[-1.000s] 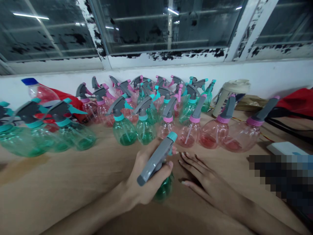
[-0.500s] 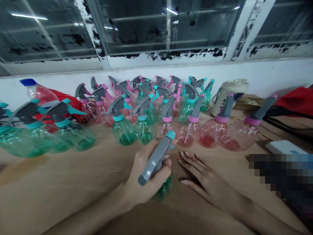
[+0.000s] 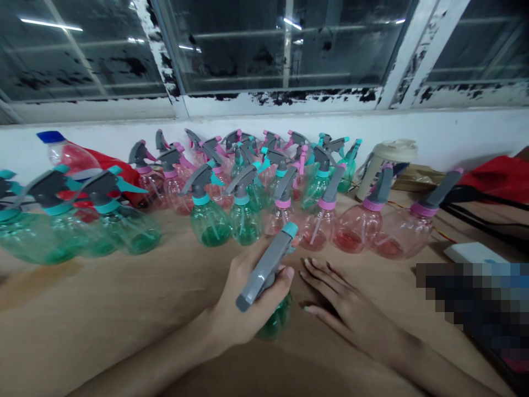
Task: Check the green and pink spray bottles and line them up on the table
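Observation:
A green spray bottle [image 3: 268, 269] with a grey head and teal nozzle is gripped at its neck by my left hand [image 3: 243, 300]. Its nozzle points away from me, and its lower body shows below my fingers on the table. My right hand [image 3: 345, 300] lies on the tabletop just right of that bottle, fingers stretched out and apart, holding nothing. Beyond both hands stands a row of clear spray bottles, including a green one [image 3: 210, 220] with a teal collar and a pink one [image 3: 357, 229] with a pink collar, each with some coloured liquid inside.
More green bottles [image 3: 103, 231] stand at the left, by a blue-capped bottle [image 3: 68, 151] and red cloth. Several others crowd toward the wall. At the right are a beige cup [image 3: 380, 165], a white box [image 3: 475, 252], a red bag [image 3: 498, 179] and black straps.
Both hands and the held spray bottle stay nearly in place. The view has shifted slightly, so the background sits a little lower, and things at the right appear slightly farther left.

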`<action>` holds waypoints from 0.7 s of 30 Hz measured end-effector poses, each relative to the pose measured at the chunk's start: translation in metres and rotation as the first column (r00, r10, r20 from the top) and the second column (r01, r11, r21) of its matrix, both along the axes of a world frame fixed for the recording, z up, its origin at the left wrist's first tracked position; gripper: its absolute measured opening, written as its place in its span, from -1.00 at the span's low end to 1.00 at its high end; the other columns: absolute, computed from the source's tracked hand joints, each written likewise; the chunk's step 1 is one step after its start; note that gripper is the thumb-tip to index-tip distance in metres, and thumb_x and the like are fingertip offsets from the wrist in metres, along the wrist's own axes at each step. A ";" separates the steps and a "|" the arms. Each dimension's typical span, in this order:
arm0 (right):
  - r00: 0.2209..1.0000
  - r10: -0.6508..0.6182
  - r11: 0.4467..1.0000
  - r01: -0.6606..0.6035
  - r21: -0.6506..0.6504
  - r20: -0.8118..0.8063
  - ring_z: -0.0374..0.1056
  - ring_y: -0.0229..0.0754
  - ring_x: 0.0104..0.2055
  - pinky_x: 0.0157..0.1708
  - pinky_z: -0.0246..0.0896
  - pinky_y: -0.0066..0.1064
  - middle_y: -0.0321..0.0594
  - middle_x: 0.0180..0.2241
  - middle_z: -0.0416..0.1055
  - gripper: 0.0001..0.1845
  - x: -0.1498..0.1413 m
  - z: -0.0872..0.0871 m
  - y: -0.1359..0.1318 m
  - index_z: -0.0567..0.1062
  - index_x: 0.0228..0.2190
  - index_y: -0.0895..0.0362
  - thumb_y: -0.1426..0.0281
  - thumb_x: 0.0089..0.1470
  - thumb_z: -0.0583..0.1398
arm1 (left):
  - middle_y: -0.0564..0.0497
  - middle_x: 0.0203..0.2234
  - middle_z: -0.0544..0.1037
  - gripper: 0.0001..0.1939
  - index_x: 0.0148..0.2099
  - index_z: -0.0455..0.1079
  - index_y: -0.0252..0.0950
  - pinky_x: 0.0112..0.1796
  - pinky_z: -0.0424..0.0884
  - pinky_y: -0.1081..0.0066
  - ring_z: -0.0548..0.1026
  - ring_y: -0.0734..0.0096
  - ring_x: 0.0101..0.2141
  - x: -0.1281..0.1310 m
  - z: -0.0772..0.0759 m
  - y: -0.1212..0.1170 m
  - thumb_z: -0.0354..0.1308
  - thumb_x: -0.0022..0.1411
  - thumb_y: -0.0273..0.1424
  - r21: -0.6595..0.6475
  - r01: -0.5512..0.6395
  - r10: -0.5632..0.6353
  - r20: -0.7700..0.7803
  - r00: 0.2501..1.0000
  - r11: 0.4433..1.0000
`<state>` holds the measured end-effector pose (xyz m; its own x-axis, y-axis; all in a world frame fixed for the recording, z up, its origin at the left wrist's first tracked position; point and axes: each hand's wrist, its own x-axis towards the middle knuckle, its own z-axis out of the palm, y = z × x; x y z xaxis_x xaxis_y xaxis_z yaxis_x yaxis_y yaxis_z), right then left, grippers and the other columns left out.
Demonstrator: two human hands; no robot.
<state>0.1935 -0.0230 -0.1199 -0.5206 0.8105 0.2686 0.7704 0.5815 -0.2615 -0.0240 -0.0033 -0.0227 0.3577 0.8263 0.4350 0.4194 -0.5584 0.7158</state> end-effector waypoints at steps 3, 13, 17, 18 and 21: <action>1.000 0.002 1.000 -0.002 -0.004 0.004 0.01 -0.03 0.27 0.19 0.01 0.02 -0.11 0.24 0.09 -0.33 0.000 -0.001 0.000 -0.04 0.25 0.05 0.16 0.21 0.05 | 0.06 -0.46 0.47 -0.93 -0.26 0.34 -0.21 -0.38 0.44 0.37 0.47 0.40 -0.47 0.001 0.001 0.000 0.05 0.19 -0.44 0.039 -0.018 0.018 0.004 1.000 0.999; 1.000 -0.002 0.999 0.003 -0.039 0.022 -0.02 0.00 0.28 0.18 0.00 0.05 -0.07 0.25 0.07 -0.30 0.001 -0.001 0.000 -0.02 0.25 0.08 0.11 0.19 0.04 | 0.05 -0.40 0.49 -0.87 -0.20 0.33 -0.20 -0.34 0.45 0.34 0.48 0.38 -0.45 0.003 0.004 0.001 0.05 0.17 -0.44 0.011 0.013 -0.014 0.067 0.998 1.000; 0.999 0.013 0.999 -0.011 -0.051 0.030 -0.06 -0.02 0.29 0.19 -0.04 0.06 -0.09 0.25 0.05 -0.30 0.002 -0.001 0.000 -0.05 0.26 0.08 0.11 0.20 0.03 | 0.08 -0.43 0.45 -0.91 -0.24 0.30 -0.20 -0.37 0.44 0.37 0.45 0.41 -0.46 0.002 0.005 0.000 0.06 0.16 -0.46 0.007 0.011 -0.012 0.067 0.998 1.000; 0.999 0.018 0.999 -0.016 -0.051 0.032 -0.07 -0.03 0.29 0.20 -0.05 0.05 -0.11 0.26 0.04 -0.30 0.002 0.000 0.000 -0.07 0.26 0.08 0.11 0.20 0.03 | 0.10 -0.45 0.44 -0.91 -0.24 0.29 -0.20 -0.38 0.43 0.38 0.44 0.42 -0.48 0.002 0.006 0.001 0.06 0.16 -0.46 -0.001 0.008 -0.008 0.068 0.998 1.000; 0.999 0.024 0.998 -0.022 -0.061 0.034 -0.11 -0.06 0.31 0.22 -0.08 0.02 -0.16 0.28 -0.02 -0.30 0.003 0.002 -0.001 -0.10 0.26 0.05 0.12 0.21 0.02 | 0.11 -0.47 0.44 -0.90 -0.26 0.29 -0.21 -0.39 0.43 0.39 0.43 0.43 -0.49 0.001 0.008 0.002 0.05 0.13 -0.49 -0.032 0.022 -0.020 0.066 0.998 0.999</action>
